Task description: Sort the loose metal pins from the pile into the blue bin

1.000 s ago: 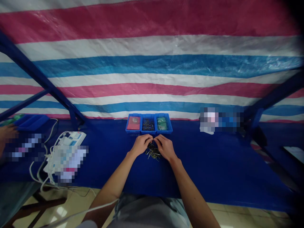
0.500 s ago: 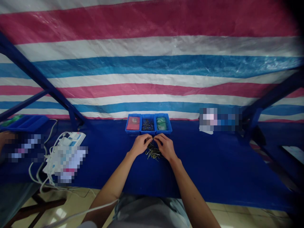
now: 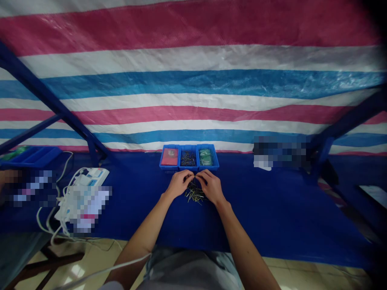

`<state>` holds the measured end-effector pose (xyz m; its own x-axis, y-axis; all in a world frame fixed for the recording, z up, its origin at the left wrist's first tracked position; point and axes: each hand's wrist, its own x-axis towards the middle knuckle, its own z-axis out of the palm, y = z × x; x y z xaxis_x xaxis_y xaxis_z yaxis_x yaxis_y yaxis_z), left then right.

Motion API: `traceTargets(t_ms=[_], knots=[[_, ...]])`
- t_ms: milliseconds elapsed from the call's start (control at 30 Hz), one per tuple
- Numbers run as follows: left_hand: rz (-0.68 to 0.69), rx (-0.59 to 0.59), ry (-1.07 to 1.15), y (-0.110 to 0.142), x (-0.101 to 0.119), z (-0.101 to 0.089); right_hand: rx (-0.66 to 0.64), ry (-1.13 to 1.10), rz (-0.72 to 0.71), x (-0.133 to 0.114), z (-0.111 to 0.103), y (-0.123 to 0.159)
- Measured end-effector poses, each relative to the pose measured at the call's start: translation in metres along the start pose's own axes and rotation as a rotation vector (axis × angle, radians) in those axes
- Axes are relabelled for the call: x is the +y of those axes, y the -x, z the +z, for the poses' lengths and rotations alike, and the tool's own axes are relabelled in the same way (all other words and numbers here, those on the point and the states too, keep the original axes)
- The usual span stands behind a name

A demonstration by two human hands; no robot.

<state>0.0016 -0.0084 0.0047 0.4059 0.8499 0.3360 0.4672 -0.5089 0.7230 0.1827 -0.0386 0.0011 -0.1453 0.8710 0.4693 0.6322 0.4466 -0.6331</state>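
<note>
Risk: anything pinched between the fingertips [image 3: 189, 175] slipping onto the loose metal pins [image 3: 195, 193], or a brushing wrist scattering them. Left hand [image 3: 179, 184] and right hand [image 3: 211, 187] curled together at frame centre, grip closed, any held item too small to tell. Pile just below both hands on blue worktop [image 3: 272, 209], near middle blue plastic bin [image 3: 188, 158] of dark pins.

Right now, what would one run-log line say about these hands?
left hand: fingertips meet right hand's | right hand: same | small metal pins: loose pile under both hands | blue plastic bins: three, just beyond hands
</note>
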Motion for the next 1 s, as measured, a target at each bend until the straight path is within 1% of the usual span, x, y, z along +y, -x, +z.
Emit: traceTargets(t_ms=[433,700,1000], knots=[[-0.003,0.002,0.026,0.0000,-0.0009,0.0001,-0.035,0.009,0.004,-0.0001,-0.0009,0.0001],[-0.004,0.000,0.012,-0.0001,0.0009,-0.0008,-0.023,-0.031,-0.010,0.0022,0.0008,0.0003],[0.002,-0.002,0.000,-0.0001,0.0003,-0.0001,-0.007,-0.003,-0.030,0.0019,0.0009,0.0000]])
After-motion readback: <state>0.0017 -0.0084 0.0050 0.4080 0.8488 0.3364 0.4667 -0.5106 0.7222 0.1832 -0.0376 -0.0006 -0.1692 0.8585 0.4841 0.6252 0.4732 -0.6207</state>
